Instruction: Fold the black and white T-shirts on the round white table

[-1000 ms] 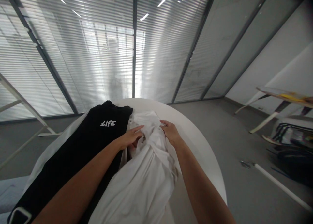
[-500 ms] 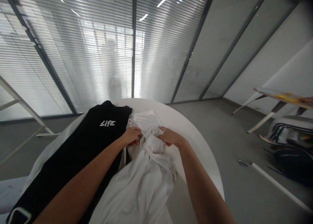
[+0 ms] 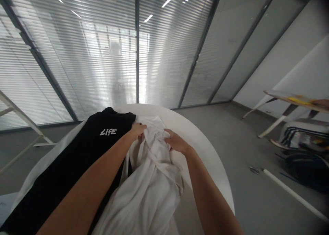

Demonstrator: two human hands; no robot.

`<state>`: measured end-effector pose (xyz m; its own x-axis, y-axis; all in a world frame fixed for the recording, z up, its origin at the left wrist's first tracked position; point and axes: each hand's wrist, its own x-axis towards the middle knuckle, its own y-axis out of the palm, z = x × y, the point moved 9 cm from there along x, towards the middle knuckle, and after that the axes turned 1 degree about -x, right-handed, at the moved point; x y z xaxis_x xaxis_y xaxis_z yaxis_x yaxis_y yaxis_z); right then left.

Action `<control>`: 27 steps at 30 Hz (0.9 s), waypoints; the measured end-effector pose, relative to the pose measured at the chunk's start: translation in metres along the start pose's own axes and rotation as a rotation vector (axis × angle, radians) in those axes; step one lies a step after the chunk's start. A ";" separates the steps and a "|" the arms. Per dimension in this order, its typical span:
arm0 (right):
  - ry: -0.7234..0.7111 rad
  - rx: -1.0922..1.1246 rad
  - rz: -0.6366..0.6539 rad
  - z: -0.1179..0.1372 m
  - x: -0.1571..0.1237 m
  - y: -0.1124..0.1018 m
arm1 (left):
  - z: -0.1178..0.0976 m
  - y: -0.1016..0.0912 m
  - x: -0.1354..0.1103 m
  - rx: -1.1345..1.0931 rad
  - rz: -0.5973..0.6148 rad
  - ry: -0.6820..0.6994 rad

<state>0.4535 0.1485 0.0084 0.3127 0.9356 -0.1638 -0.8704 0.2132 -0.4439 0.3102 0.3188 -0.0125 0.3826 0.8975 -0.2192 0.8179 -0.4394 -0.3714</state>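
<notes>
A crumpled white garment (image 3: 151, 180) lies lengthwise toward me on a round white table (image 3: 203, 142), bunched and twisted near its far end. My left hand (image 3: 138, 129) is closed on the left edge of the bunched cloth; its fingertips are partly hidden. On the opposite edge, my right hand (image 3: 176, 140) pinches the same fabric, thumb on top. Left of the white cloth, a black garment (image 3: 84, 152) with white "LIFE" lettering (image 3: 108, 132) is spread flat, partly under my left forearm.
A glass partition with blinds (image 3: 110, 57) stands behind the table. On the right floor lie a white pole (image 3: 293, 190) and a dark bag (image 3: 308, 168). A wooden-topped table (image 3: 280, 95) is farther right, and a pale metal frame (image 3: 23, 115) stands at left.
Both hands have shifted slightly along the white garment, the left farther toward its far end. The bunched cloth between them has spread a little. The camera view has moved slightly.
</notes>
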 end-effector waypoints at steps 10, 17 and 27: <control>0.089 0.115 -0.138 -0.018 0.014 0.011 | -0.029 -0.054 0.026 0.116 -0.207 0.205; 0.142 -0.188 0.112 -0.013 0.002 0.021 | 0.005 -0.024 0.000 0.809 0.108 0.204; 0.005 -0.178 -0.046 -0.011 0.010 0.022 | 0.007 -0.011 -0.011 0.778 0.054 0.419</control>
<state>0.4414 0.1594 -0.0122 0.3530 0.9245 -0.1440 -0.7744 0.2022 -0.5995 0.2942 0.3135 -0.0121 0.6628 0.7478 0.0377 0.3284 -0.2450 -0.9122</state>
